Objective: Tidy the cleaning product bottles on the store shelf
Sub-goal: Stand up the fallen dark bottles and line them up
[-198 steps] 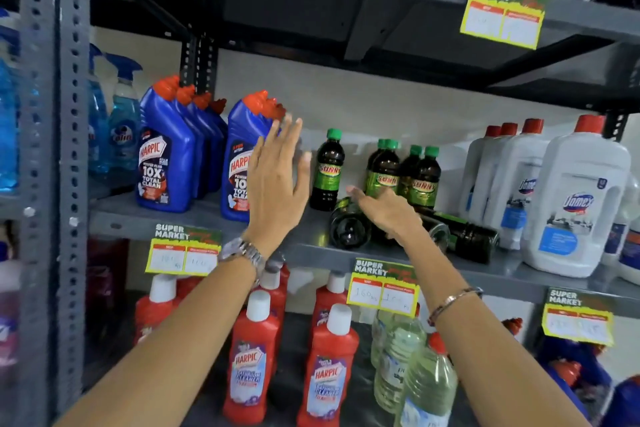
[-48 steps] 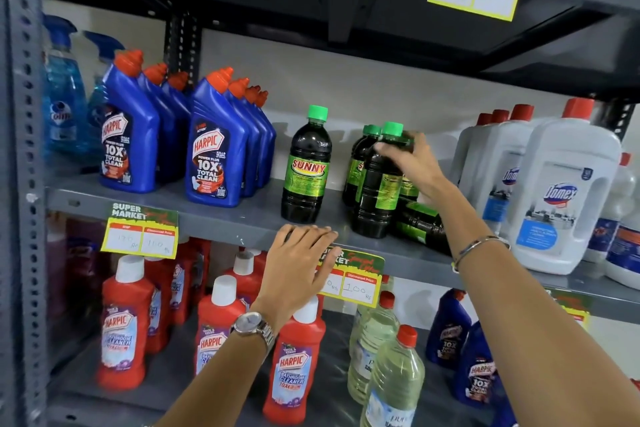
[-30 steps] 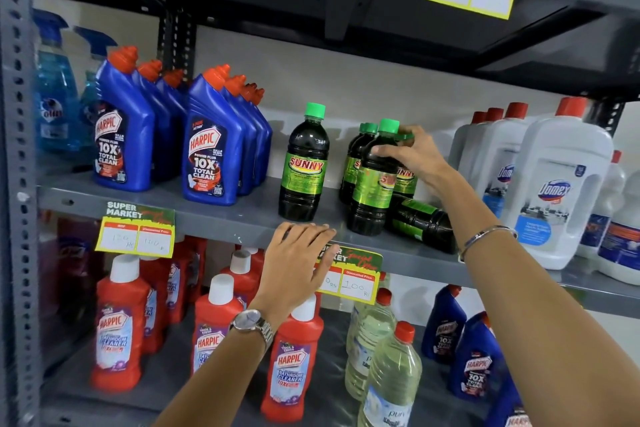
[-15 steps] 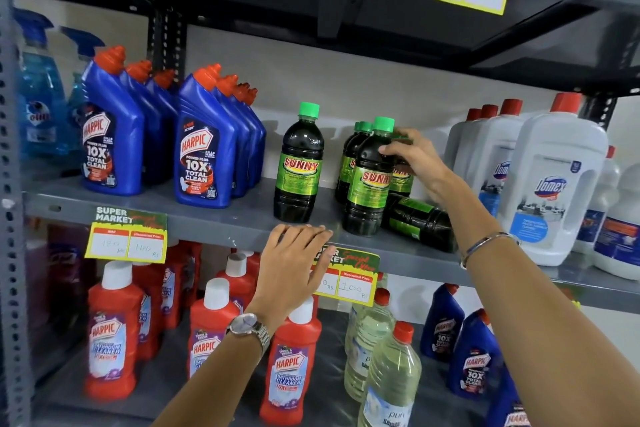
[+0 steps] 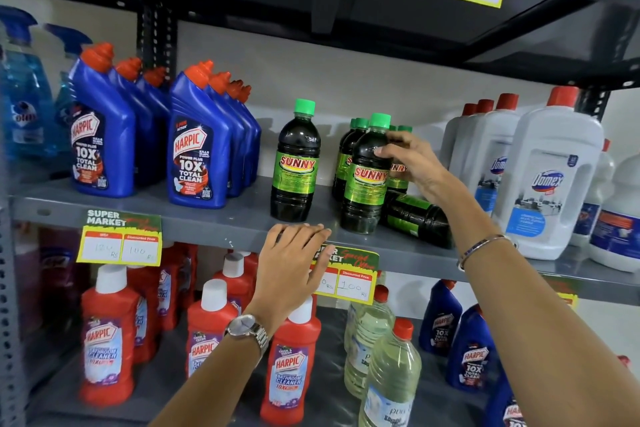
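Dark Sunny bottles with green caps stand on the grey middle shelf point(image 5: 221, 218). One Sunny bottle point(image 5: 295, 163) stands alone at the front. My right hand point(image 5: 412, 163) grips the shoulder of a second front Sunny bottle point(image 5: 365, 180), which stands upright with its label facing me. Several more Sunny bottles point(image 5: 350, 146) stand behind it. One Sunny bottle point(image 5: 415, 218) lies on its side just right of the gripped one, under my right wrist. My left hand point(image 5: 292, 263) rests flat on the shelf's front edge, fingers together, holding nothing.
Blue Harpic bottles point(image 5: 194, 149) stand in rows at the left, white Domex jugs point(image 5: 550, 177) at the right. Price tags point(image 5: 119, 239) hang from the shelf edge. Red Harpic bottles point(image 5: 107, 340) and clear bottles point(image 5: 388, 374) fill the shelf below.
My right hand has turned the front Sunny bottle so its label faces forward and slid down from the cap to the shoulder. My left hand stays on the shelf edge.
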Tool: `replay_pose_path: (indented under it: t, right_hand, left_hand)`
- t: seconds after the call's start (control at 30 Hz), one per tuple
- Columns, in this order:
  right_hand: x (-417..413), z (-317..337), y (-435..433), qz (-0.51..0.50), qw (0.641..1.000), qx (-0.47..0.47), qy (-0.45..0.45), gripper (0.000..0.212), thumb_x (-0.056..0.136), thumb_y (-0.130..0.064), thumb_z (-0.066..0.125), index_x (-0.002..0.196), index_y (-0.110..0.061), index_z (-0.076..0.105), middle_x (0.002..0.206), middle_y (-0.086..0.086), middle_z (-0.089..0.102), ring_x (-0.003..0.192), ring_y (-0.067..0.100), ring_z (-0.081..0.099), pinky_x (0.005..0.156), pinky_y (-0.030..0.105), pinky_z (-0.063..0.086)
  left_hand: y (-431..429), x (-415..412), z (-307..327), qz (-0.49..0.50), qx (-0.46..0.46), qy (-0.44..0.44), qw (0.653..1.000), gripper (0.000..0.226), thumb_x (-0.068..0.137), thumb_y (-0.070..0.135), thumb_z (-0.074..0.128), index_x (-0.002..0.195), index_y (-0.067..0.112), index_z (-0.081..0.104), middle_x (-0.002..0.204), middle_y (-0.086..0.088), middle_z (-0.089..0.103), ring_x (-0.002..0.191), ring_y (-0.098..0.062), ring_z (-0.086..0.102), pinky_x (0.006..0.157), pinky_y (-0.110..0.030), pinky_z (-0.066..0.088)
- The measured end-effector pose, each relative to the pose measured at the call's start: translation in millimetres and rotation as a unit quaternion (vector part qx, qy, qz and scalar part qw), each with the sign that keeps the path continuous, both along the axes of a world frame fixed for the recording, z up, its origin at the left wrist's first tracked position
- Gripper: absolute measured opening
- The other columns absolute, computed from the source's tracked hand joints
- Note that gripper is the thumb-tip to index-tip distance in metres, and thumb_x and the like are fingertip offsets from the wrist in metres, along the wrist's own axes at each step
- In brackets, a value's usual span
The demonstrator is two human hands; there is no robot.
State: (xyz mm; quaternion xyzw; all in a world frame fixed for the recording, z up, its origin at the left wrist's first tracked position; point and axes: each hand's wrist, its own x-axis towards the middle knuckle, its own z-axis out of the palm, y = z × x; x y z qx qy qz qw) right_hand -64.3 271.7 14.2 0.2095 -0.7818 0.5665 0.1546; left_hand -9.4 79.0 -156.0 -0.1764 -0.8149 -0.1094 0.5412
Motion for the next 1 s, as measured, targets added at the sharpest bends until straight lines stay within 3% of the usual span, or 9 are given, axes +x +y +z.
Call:
replay_pose_path:
  t: [0.17,0.4,0.5,0.57,0.63,0.7,0.77,0.83,1.0]
  right_hand:
    - [2,-3,-2,-0.003,1.000,-0.007,0.011,0.045,0.079,-0.020,0.066,0.122,-0.020,0.050,0.113,0.000,0.059,0.099,0.012,0.056,0.076,0.029,0.047]
    - [7,-5,-4,0.009,1.000,0.000,0.015,0.037,0.082,-0.022,0.064,0.116,-0.024,0.050,0.111,-0.003,0.058,0.095,0.005,0.055,0.069,0.023,0.044]
    - [5,-11,5,-0.008,0.999,0.020,0.049,0.046,0.086,-0.036,0.059,0.127,-0.017,0.049,0.119,0.002,0.056,0.106,0.014,0.055,0.080,0.022,0.045]
    - [3,-17,18,-0.093,0.992,0.008,0.089,0.047,0.086,-0.044,0.055,0.124,-0.017,0.052,0.119,0.004,0.059,0.109,0.019,0.056,0.091,0.031,0.047]
    - [-2,-23,37,-0.184,0.973,0.100,0.093,0.049,0.085,-0.047,0.054,0.122,-0.015,0.051,0.111,0.004,0.061,0.105,0.023,0.058,0.095,0.042,0.047]
    - [-6,-31,51,-0.195,0.933,0.303,0.011,0.063,0.081,-0.054,0.056,0.127,-0.013,0.046,0.107,0.006,0.063,0.103,0.028,0.058,0.097,0.044,0.044]
    - [-7,-37,57,-0.199,0.868,0.450,-0.060,0.074,0.077,-0.064,0.053,0.130,-0.013,0.045,0.127,0.012,0.058,0.115,0.032,0.054,0.099,0.042,0.040]
    - [-8,-39,58,-0.220,0.856,0.465,-0.052,0.076,0.074,-0.068,0.051,0.125,-0.012,0.050,0.129,0.014,0.057,0.115,0.033,0.054,0.095,0.040,0.042]
    - [-2,-47,63,-0.271,0.890,0.366,0.008,0.061,0.070,-0.064,0.059,0.104,-0.014,0.057,0.110,0.012,0.066,0.101,0.032,0.060,0.077,0.034,0.041]
  left_hand:
    - [0,0,0,0.000,0.002,-0.008,1.000,0.032,0.092,0.035,0.042,0.106,0.018,0.065,0.104,0.003,0.069,0.095,-0.017,0.062,0.089,-0.033,0.034]
    - [0,6,4,0.000,0.003,-0.022,1.000,0.034,0.092,0.034,0.041,0.105,0.017,0.067,0.103,0.003,0.070,0.094,-0.017,0.063,0.089,-0.032,0.034]
    - [2,10,6,-0.010,0.023,-0.013,1.000,0.039,0.093,0.036,0.037,0.102,0.015,0.069,0.103,0.001,0.071,0.094,-0.019,0.064,0.088,-0.033,0.035]
    - [10,13,9,-0.012,0.049,-0.009,0.999,0.040,0.092,0.037,0.037,0.104,0.015,0.068,0.109,0.000,0.069,0.100,-0.019,0.063,0.093,-0.035,0.036]
    - [25,16,12,-0.023,0.046,0.002,0.999,0.039,0.092,0.036,0.038,0.110,0.015,0.066,0.116,-0.001,0.067,0.105,-0.017,0.061,0.095,-0.035,0.036]
    - [46,16,16,-0.050,0.008,0.011,0.999,0.037,0.092,0.035,0.042,0.113,0.014,0.064,0.116,-0.001,0.067,0.105,-0.016,0.061,0.094,-0.033,0.037]
    - [65,14,15,-0.054,-0.031,0.007,0.998,0.036,0.090,0.034,0.046,0.114,0.014,0.064,0.115,-0.002,0.067,0.104,-0.018,0.061,0.091,-0.033,0.041]
    - [79,12,12,-0.037,-0.043,-0.009,0.998,0.036,0.090,0.035,0.048,0.113,0.014,0.065,0.112,-0.002,0.068,0.102,-0.019,0.062,0.087,-0.034,0.046]
    - [86,10,6,0.008,-0.055,-0.006,0.998,0.034,0.090,0.036,0.051,0.111,0.015,0.066,0.109,0.000,0.069,0.098,-0.018,0.063,0.086,-0.034,0.043]
